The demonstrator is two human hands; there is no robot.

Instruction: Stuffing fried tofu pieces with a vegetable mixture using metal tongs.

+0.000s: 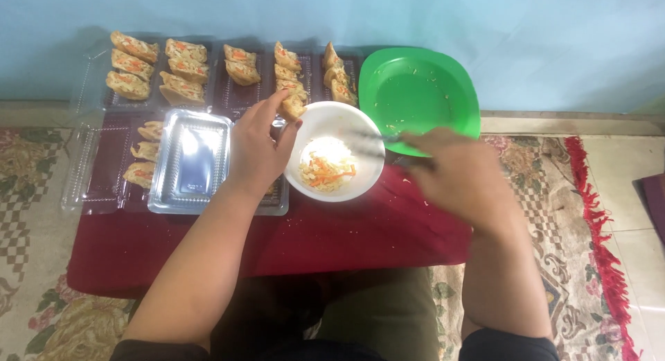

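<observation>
I see many stuffed pockets (181,70) already filled in the clear trays (90,188). My left hand (260,143) pinches one more pocket (291,106) beside the white bowl (360,177). My right hand (460,170) grips a blurry utensil (370,136) over the filling (327,165), and some is left.

Clear plastic clamshell packages (188,160) in rows on red cloth (312,243)

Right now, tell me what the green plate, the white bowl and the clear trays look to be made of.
Green plate: probably plastic or melamine; even bright colour, soft sheen, thin rim.
White bowl: ceramic or melamine, hard to tell; smooth, glossy, opaque white.
Clear trays: thin moulded plastic; transparent, ridged, with sharp glare.
The left hand holds a filled pastry at the bowl's edge.
</observation>
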